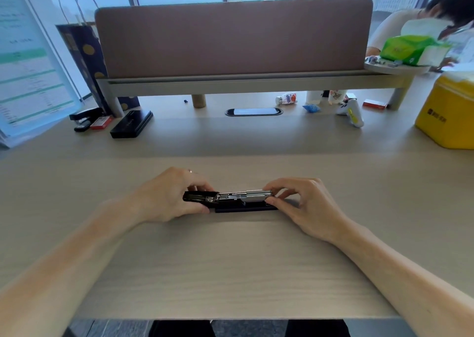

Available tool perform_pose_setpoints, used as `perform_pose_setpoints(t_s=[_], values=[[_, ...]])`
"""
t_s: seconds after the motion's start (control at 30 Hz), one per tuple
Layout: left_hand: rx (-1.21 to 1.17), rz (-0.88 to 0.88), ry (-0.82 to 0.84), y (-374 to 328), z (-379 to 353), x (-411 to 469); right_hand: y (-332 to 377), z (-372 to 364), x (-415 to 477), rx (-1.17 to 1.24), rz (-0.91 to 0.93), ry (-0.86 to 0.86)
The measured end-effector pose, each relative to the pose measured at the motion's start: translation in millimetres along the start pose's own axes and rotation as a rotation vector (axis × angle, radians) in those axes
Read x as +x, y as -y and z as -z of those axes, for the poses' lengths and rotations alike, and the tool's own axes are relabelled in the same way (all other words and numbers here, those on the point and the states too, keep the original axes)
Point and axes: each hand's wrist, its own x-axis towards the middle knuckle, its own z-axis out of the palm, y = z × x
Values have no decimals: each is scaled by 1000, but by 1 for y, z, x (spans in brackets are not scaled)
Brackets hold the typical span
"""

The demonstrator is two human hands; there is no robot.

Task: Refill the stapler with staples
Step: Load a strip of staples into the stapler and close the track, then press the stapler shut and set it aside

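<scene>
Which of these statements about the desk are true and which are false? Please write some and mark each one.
1. Both hands touch the stapler. True: left hand at its left end, right hand at its right end.
2. The stapler is closed. False: its metal channel is exposed.
3. A second stapler lies at the far left. True.
4. The yellow box stands at the left. False: it stands at the right.
5. The red box is in the right hand. False: it lies beside the second stapler.
</scene>
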Motion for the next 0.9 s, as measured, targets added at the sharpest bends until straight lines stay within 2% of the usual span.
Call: perform_pose_setpoints(t_s=[0.1,0.17,0.23,0.4,0.53,0.77,0.9], values=[[175,-55,79,-12,14,8,1,0,-1,-16,12,-5],[330,-36,159,-26,25,13,1,0,-1,-20,29,-2],[399,1,171,-38,33,18,-1,0,-1,-22,47,-7],[254,72,87,-46,47,22,-3,1,-2,-40,70,-11],[224,71,48,-47,54,21,-4,1,-1,-37,79,-15],[122,-18,-31,-55,57,25,-5,1,0,-23,83,-11],[-56,-80,-95,-65,43,33,-4,1,0,-19,89,-12]])
